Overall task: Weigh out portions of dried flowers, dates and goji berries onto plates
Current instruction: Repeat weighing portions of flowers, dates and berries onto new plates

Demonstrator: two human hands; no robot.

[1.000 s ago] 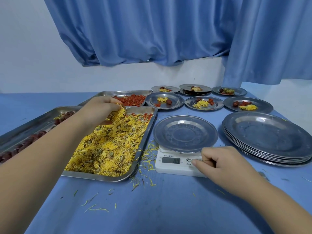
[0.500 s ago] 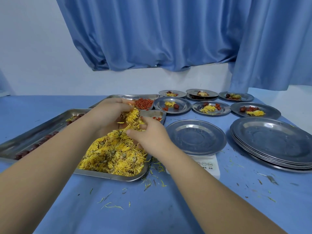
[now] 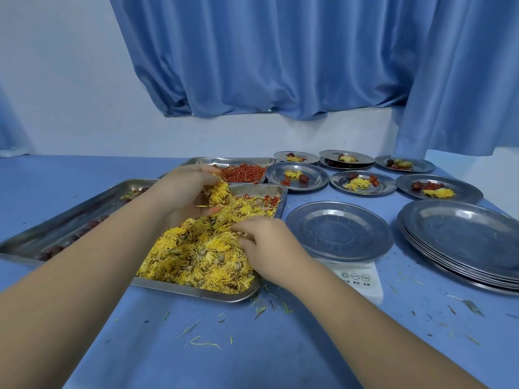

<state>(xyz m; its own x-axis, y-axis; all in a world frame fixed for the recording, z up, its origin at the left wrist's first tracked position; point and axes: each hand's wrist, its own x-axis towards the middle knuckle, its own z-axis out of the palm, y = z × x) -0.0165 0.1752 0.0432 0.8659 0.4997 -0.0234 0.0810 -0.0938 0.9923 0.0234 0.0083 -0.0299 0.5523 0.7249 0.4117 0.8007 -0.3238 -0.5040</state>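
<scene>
A steel tray (image 3: pixel 196 292) holds a heap of yellow dried flowers (image 3: pixel 196 256). My left hand (image 3: pixel 182 192) is raised over the far part of the heap, closed on a clump of flowers. My right hand (image 3: pixel 266 245) rests on the heap's right side, fingers pinched into the flowers. An empty steel plate (image 3: pixel 338 231) sits on the white scale (image 3: pixel 359 279) to the right of the tray. Goji berries (image 3: pixel 244 172) fill a tray behind. Dates (image 3: pixel 53 251) lie in a tray at the left.
A stack of empty plates (image 3: pixel 463 242) stands at the right. Several filled plates (image 3: pixel 362 182) sit in two rows at the back right. Flower bits litter the blue cloth (image 3: pixel 196 341). A blue curtain hangs behind the table.
My right hand left the scale's buttons and crossed left onto the flower heap. My left hand lifted a clump of flowers. The view moved closer to the tray.
</scene>
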